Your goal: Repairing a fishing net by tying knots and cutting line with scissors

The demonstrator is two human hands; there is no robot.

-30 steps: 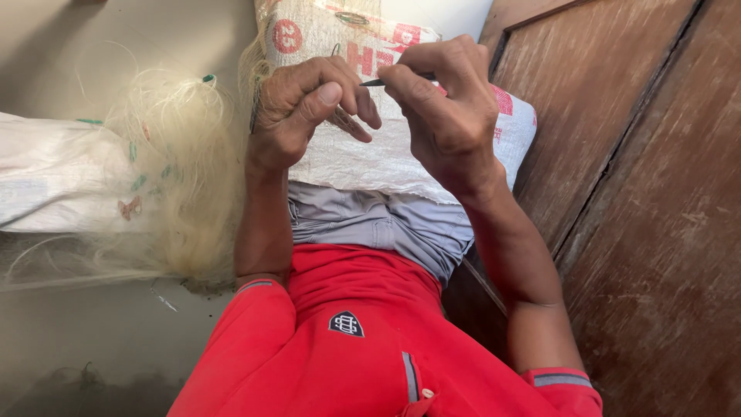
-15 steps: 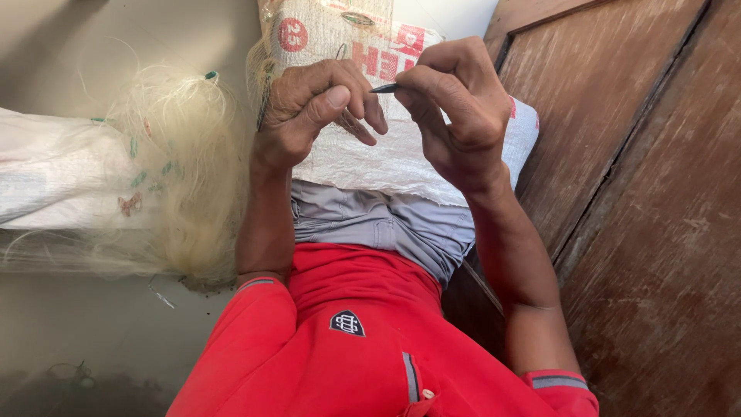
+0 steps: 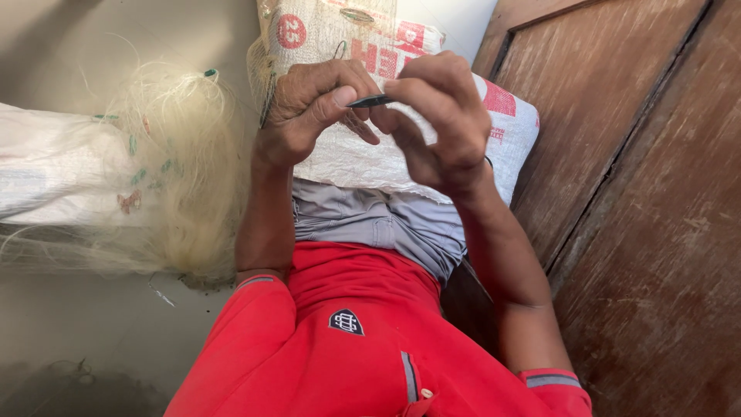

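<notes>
My left hand (image 3: 309, 108) and my right hand (image 3: 440, 116) are raised together over my lap. Between them is a small dark pointed tool (image 3: 369, 100), slim like a netting needle. My right fingers pinch one end of it, and my left thumb and forefinger close on the tip. Fine pale strands and a greenish line run along the outer edge of my left hand. Under the hands, a white woven sack (image 3: 363, 158) with red print lies across my grey trousers (image 3: 378, 224).
A heap of pale fishing net (image 3: 174, 170) lies at the left, spread over another white sack (image 3: 46, 162) on the grey floor (image 3: 93, 324). A worn brown wooden door (image 3: 648, 201) stands close on the right.
My hands have come closer together. The dark tool, held earlier by the right fingers alone, now meets my left thumb and forefinger.
</notes>
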